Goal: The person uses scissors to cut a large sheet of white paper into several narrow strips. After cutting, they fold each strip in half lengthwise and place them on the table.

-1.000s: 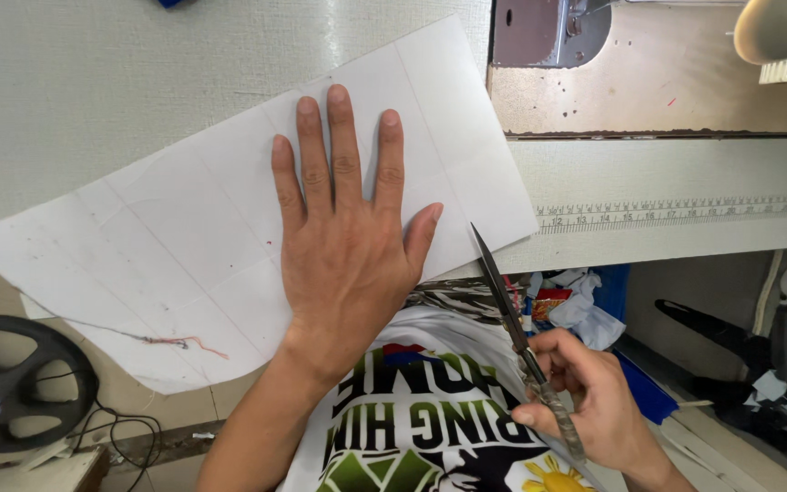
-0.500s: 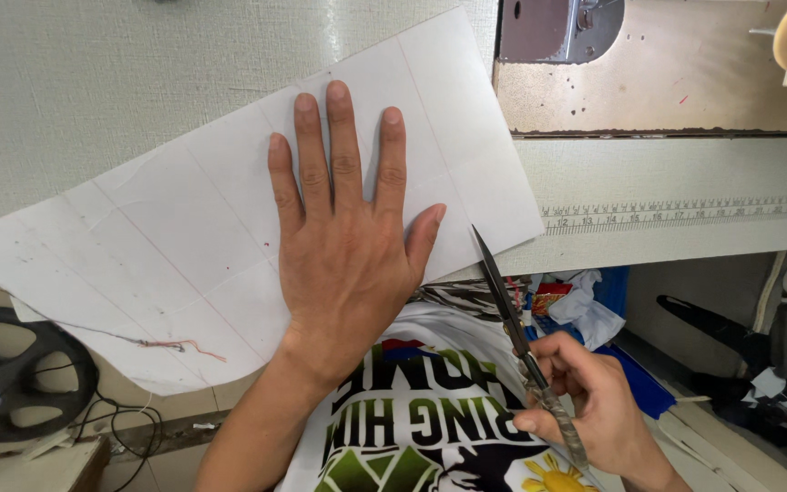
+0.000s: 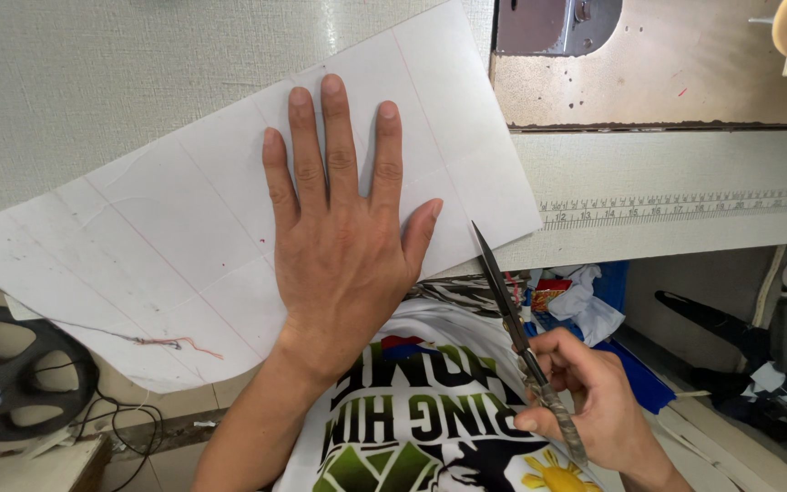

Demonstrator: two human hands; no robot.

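Note:
My left hand (image 3: 343, 237) lies flat with fingers spread on a large white sheet of paper (image 3: 166, 237) marked with faint ruled lines, pressing it onto the pale table (image 3: 93, 73). The sheet hangs over the table's near edge. My right hand (image 3: 589, 401) grips the handles of a pair of scissors (image 3: 512, 319) below the table edge. The blades are together and point up toward the paper's lower right edge, their tip just short of it. A printed shirt on my body shows below both hands.
A sewing machine's metal bed (image 3: 649, 73) is set into the table at the upper right, with a ruler strip (image 3: 685, 208) along the edge. A black wheel (image 3: 11, 374) and cables lie on the floor at left. Cloth scraps (image 3: 585, 296) and dark parts crowd under the table at right.
The view has shifted slightly; both hands, the paper and the scissors keep almost the same places.

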